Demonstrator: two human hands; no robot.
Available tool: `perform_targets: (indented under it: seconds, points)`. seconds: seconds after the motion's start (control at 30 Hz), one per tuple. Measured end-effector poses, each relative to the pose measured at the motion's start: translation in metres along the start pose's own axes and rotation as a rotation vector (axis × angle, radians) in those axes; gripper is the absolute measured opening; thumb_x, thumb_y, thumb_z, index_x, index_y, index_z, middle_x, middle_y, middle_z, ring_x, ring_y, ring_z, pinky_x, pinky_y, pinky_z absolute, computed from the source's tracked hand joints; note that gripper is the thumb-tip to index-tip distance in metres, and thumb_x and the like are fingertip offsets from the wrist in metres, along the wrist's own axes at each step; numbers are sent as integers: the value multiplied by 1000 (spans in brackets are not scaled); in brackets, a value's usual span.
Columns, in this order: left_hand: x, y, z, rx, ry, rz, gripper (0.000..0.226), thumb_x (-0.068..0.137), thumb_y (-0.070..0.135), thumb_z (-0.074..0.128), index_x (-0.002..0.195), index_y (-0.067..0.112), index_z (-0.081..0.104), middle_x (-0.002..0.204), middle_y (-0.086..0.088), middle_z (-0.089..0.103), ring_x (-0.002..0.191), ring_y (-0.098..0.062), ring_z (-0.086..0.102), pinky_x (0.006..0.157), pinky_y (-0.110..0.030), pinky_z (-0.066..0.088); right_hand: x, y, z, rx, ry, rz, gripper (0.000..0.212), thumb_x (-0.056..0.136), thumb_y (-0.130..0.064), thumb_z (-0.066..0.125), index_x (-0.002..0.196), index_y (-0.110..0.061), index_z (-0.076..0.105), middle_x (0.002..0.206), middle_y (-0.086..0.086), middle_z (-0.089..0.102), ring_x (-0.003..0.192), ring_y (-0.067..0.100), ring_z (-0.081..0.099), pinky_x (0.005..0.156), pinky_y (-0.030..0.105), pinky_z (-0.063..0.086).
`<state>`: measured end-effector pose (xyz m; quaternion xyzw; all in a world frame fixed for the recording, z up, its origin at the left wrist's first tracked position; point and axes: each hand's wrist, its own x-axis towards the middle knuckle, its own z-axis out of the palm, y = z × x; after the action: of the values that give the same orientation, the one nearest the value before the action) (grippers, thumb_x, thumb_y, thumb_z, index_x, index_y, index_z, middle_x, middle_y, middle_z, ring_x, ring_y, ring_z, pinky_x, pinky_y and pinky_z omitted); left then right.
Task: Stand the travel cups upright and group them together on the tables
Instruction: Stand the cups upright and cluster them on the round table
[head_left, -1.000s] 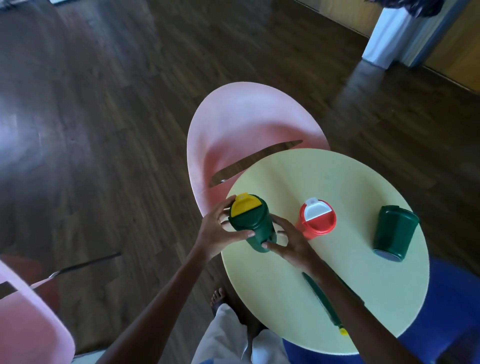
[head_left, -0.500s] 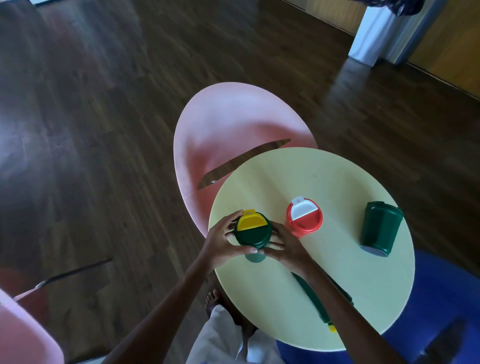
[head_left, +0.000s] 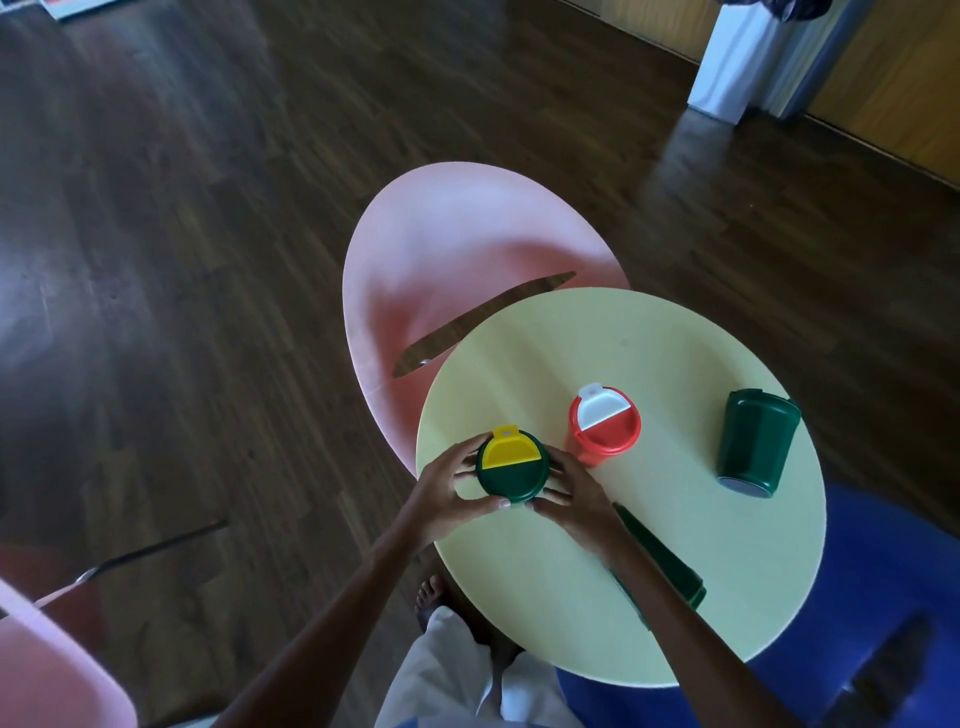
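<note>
Both hands, the left hand (head_left: 441, 493) and right hand (head_left: 566, 491), are cupping the upright green travel cup with the yellow-flapped lid (head_left: 511, 467) just beside the red cup (head_left: 602, 431), likely light, rigid, smooth plastic best gripped around its sides.

Travel cups: 4 on the round yellow-green table (head_left: 675, 364), lower right of frame. 2 upright: green cup w/ yellow flap (head_left: 511, 465) at the table's left edge, red cup w/ white flap (head_left: 602, 428) just right of it. 1 dark green cup (head_left: 753, 441) tipped toward the right edge, 1 more green cup (head_left: 660, 566) lying partly hidden under a forearm, lower centre. Tables: 1. Hands: 2, left hand (head_left: 441, 493) & right hand (head_left: 571, 493) (both on the yellow-flap cup). Pink chairs: 2, centre chair (head_left: 441, 260) & lower-left chair (head_left: 52, 670). Blue seat (head_left: 883, 571): 1, lower right.
</note>
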<state>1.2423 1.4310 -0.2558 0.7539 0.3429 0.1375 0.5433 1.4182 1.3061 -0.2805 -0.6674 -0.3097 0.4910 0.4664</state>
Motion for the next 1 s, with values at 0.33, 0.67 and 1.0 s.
perform_targets:
  seconds: [0.33,0.67,1.0]
  points:
    - [-27,22,20,220,394,285,51,71,30,74,115,10,58,99,0,58,83,-11,57,68,-19,47,-64,-1,-22,-100,182,-23,44,83,-13,70,124,-19,56,118,-5,64,103,-4,58,85,12,47]
    - [14,53,112,503,-364,540,58,76,40,70,127,16,54,126,-1,56,120,-14,49,100,-29,42,-167,54,-79,-367,527,69,63,72,-34,77,129,-24,50,123,-11,49,117,5,42,101,22,36]
    - [56,25,138,669,-676,400,78,61,25,80,133,19,49,134,2,51,121,-13,46,97,-19,35,-150,83,-74,-246,371,257,99,63,-36,82,143,-31,24,141,-6,39,132,14,38,108,29,36]
